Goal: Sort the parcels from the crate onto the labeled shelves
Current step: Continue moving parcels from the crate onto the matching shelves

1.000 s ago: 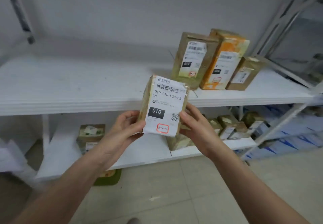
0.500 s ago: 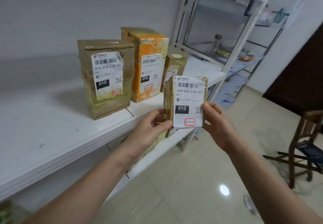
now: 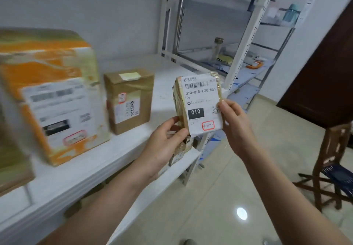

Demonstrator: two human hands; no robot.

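Two hands, left hand and right hand, gripping upright parcel, label facing camera

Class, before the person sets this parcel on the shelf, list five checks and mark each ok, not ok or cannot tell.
1. Parcel gripped by left hand and right hand: ok.
2. Parcel label faces the camera, 010 readable: ok.
3. Bare shelf beside the small brown box: ok.
4. Shelf's own label matches 010: cannot tell, none in view.
5. Orange box label code: cannot tell, blurred.
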